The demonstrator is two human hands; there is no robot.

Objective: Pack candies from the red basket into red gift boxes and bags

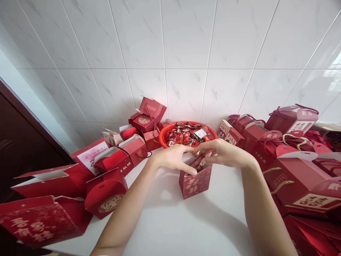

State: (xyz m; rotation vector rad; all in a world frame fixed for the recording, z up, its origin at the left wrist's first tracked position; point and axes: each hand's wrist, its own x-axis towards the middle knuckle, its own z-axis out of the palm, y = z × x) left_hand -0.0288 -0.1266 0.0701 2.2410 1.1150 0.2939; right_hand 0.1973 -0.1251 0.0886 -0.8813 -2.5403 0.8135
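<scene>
A small red gift box [195, 182] with pale gold lettering stands upright on the white tabletop before me, its top open. My left hand [174, 158] spans its left side, thumb at the front rim and fingers toward the back. Over the opening, my right hand [225, 153] has its fingers bent around a shiny dark-red wrapped packet [197, 163], partly down inside the box. The fingertips of both hands nearly meet above it. Just behind is a round red basin [161, 137] with many small wrapped sweets [183, 135], mostly red, and one white-and-green packet [200, 133].
Several open red boxes crowd the left, among them a large one [45, 220] at the near edge. On the right, several closed red boxes with rope handles [301, 174] are piled up. A tiled wall [186, 46] rises behind the white table [186, 231].
</scene>
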